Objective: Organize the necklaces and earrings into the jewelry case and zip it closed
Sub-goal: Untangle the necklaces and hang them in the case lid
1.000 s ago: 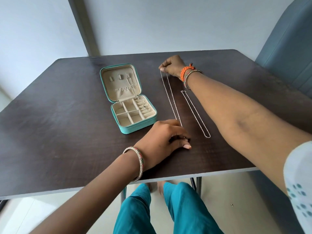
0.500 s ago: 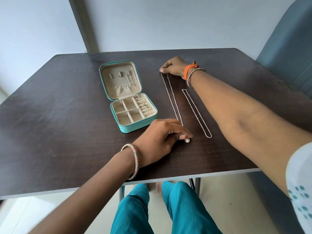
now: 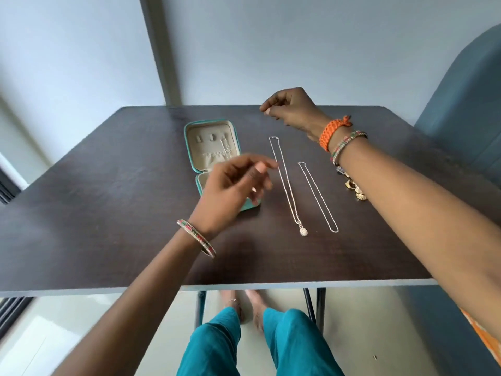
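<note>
Two thin silver chain necklaces [image 3: 287,183] flat on dark wooden bench [image 3: 108,213], open teal jewelry case [image 3: 210,147] beside them, left hand [image 3: 233,185] loose fingers holding nothing, right hand [image 3: 291,108] fingers curled, holding nothing I can see.

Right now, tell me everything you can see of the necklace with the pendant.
The pendant necklace is a thin silver-looking chain doubled into a long narrow loop, lying flat and nearly straight on the dark table. Its clasp end points away from the person; a small oval pendant lies at the near end. It lies between the jewelry case and a plainer chain. No hand visibly touches it.
</note>
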